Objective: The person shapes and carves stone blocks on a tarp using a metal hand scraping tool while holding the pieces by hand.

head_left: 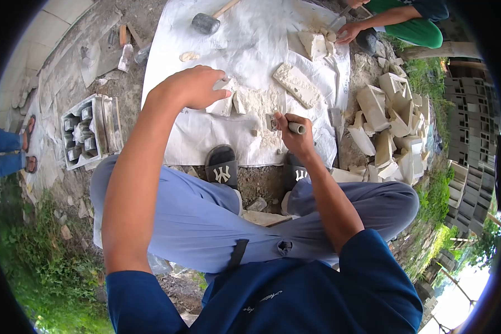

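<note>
My left hand [197,88] is closed, with thumb and fingers around a pale, chalky chunk [221,84] that they partly hide. Just below it, more broken pale pieces [221,107] lie on the white sheet [192,131]. In my right hand [298,136] is a scraper-like tool with a hollow, pipe-like handle [296,128]. Its flat metal blade [271,122] points left into pale crumbs and powder [256,106]. A powder-covered slab [296,85] lies on the sheet beyond my right hand.
A mallet [206,23] lies at the sheet's far edge. At upper right, another person's hand [348,32] works beside a pale block [315,45]. Broken hollow pieces [392,122] are piled at right. A compartmented mould [83,133] stands at left, near another person's feet [32,145].
</note>
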The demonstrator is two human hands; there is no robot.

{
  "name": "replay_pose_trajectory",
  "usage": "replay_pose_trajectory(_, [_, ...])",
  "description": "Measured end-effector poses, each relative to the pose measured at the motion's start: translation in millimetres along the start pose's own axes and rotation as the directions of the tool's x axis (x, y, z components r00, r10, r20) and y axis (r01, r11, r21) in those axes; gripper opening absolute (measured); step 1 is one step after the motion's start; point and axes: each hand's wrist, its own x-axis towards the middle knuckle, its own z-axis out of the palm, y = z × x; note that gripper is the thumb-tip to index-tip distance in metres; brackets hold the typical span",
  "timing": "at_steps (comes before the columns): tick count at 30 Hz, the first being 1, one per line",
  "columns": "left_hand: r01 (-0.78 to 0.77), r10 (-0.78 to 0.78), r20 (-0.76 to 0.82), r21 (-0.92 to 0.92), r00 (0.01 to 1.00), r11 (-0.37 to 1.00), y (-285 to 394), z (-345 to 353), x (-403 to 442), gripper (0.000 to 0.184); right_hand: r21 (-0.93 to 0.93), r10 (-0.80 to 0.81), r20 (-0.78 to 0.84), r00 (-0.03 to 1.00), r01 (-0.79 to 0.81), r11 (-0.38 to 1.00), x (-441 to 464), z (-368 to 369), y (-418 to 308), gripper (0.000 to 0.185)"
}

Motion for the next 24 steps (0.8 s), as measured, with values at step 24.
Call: replay_pose_trajectory(24, [0.002,-0.002,0.082,-0.008,0.997,1.000,-6.5,6.8,10.8,0.054,0.197,0.107,0.044,0.993,-0.114,0.974,-23.6,24.7,49.2,0.048])
